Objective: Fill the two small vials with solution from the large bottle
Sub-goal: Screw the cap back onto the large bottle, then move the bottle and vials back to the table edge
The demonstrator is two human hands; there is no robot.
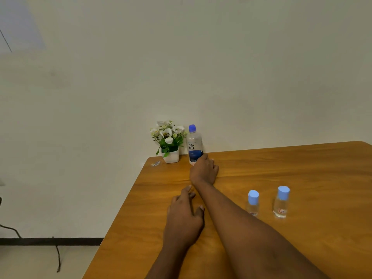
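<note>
Right hand (204,171) reaches the Renu solution bottle (194,144) at the counter (302,168) far-left corner; grip closure indeterminate (fingers hidden). Left hand (184,216) rests spread, empty.

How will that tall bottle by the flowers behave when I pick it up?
The large bottle is tall and narrow, so a sideways nudge would probably tip it. Its clear plastic looks smooth, perhaps slippery. The right hand touches only its base; gripping higher seems steadier.
</note>
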